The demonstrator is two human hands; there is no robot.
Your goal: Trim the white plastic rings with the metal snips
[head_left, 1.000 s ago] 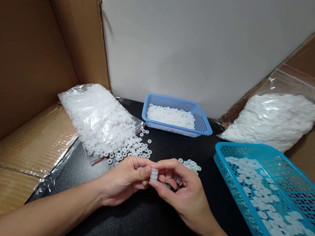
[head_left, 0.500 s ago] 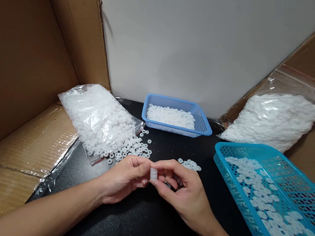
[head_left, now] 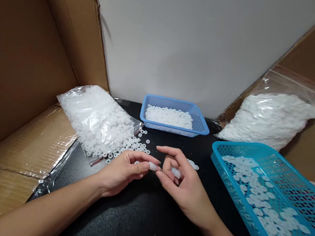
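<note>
My left hand (head_left: 126,171) pinches a short stack of white plastic washers (head_left: 153,166) between thumb and fingers, the stack lying nearly sideways. Another bit of white shows behind the left thumb. Just to the right, my right hand (head_left: 185,184) has its thumb and index finger apart, the tips close to the stack. Its other fingers are curled round more white washers (head_left: 175,172), partly hidden. Loose ring-shaped washers (head_left: 134,144) lie on the black table beyond my left hand. A few flat white discs (head_left: 193,164) lie behind my right hand.
A clear bag of white rings (head_left: 96,122) spills out at the left. At the back stands a blue basket (head_left: 173,128) of white pieces. A teal basket (head_left: 225,176) with flat white discs is at the right, a full clear bag (head_left: 270,112) behind it. Cardboard (head_left: 12,153) borders the left.
The washer stack, upright between both hands' fingertips before, now lies tilted sideways in my left hand. My right thumb and index finger have come off it and spread apart.
</note>
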